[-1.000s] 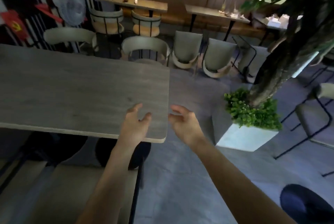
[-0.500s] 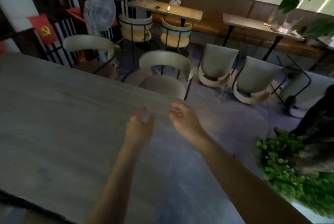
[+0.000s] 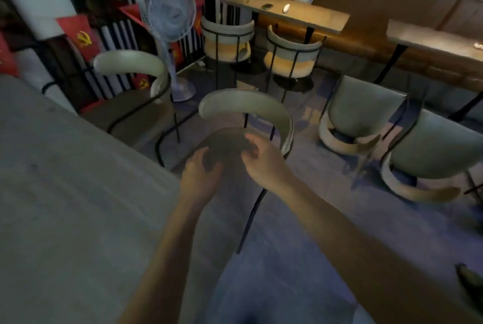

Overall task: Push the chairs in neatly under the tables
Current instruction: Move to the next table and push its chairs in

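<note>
A large grey table (image 3: 65, 193) fills the left of the head view. At its far corner stands a chair with a curved pale backrest (image 3: 251, 112) and a dark round seat, pulled out from the table. A second, similar chair (image 3: 130, 67) stands further left along the table's far side. My left hand (image 3: 200, 172) and my right hand (image 3: 264, 160) hover side by side over the near chair's seat, fingers loosely curled and apart, holding nothing. Neither hand touches the backrest.
A white standing fan (image 3: 170, 13) is behind the chairs by a railing with red flags. Two tan chairs (image 3: 227, 36) sit at a far table (image 3: 313, 15). Two grey chairs (image 3: 366, 112) stand tipped on the floor at right, near a brown bench.
The view has moved forward and left past the table's corner. My hands have travelled from above the tabletop to over the near chair's seat. The plant has left the view.
</note>
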Demonstrator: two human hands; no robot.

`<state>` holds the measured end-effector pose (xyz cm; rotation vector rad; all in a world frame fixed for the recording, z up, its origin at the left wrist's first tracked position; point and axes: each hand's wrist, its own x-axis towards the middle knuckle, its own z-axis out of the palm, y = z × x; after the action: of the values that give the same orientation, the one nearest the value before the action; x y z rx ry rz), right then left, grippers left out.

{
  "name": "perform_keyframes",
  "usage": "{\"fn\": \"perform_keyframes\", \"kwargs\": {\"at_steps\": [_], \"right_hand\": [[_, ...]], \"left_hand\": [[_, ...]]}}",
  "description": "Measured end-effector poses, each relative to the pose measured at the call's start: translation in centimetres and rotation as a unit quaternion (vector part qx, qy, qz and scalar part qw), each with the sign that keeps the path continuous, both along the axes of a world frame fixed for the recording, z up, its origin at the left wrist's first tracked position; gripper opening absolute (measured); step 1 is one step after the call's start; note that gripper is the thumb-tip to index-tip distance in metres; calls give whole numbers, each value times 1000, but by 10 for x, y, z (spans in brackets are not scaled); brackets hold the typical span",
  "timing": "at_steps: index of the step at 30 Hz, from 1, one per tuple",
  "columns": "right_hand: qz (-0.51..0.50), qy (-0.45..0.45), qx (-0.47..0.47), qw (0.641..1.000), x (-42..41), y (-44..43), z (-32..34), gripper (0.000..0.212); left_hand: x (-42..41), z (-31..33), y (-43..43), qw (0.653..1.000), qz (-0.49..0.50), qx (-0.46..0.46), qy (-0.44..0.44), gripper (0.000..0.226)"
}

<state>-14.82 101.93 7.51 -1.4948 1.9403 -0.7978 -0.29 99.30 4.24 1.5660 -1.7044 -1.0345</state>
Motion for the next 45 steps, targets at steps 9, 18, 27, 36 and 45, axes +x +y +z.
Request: {"fn": "perform_keyframes", "kwargs": {"at_steps": [9,18,27,36,45], "right_hand": [[123,34,-26,991,-104,-178,10,53],[287,6,-4,958,-133,-354,5,49],[478,-27,58,876,-126,-463,-24,49],[656,3,82,750,-171,-524,-41,49],[762,137,45,632,-211,-542,-66,52]], "left_hand": [[-90,-12,-136,990,139,17,15,50],[-136,-2,-277,939,342,15,36,47],[-178,-13,-324,854,519,31,-8,51],[-301,-20,-357,701,712,28,8,49],[-412,-53,-372,602,797,30,-42,47]]}}
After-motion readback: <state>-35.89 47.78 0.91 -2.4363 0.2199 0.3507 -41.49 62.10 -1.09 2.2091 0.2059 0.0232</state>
